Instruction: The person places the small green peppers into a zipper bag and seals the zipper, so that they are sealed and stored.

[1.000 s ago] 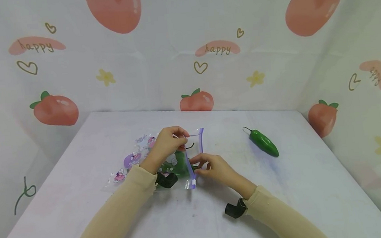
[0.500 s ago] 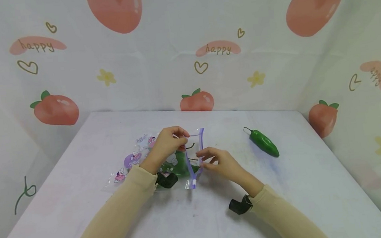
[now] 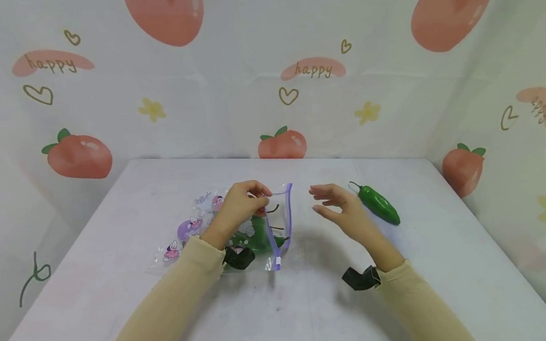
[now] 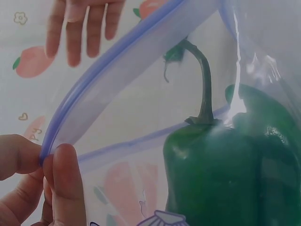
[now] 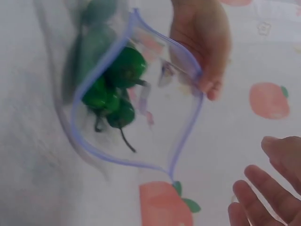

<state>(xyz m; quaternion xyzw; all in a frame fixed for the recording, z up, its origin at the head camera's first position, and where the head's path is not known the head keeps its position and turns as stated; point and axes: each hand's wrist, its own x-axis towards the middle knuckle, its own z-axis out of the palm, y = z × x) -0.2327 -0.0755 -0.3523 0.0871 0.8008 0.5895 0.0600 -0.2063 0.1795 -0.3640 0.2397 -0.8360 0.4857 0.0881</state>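
- Left hand point(image 3: 238, 204): grip pinching a clear, purple-rimmed, printed plastic bag point(image 3: 203, 216) on the white worktop point(image 3: 287, 323).
- Shiny green peppers point(image 5: 126, 68) inside the bag.
- Right hand point(image 3: 343, 210): grip spread, between the bag and a long glossy green pepper point(image 3: 378, 205) at right.

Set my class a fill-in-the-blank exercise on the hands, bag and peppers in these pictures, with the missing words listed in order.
1. The left hand pinches the clear plastic zip bag, whose mouth is ____.
2. The right hand is holding ____.
3. Shiny green peppers with stems are ____ the bag.
4. In the head view, a long glossy green pepper lies on the white table to the bag's ____.

Missing words: open; nothing; inside; right.
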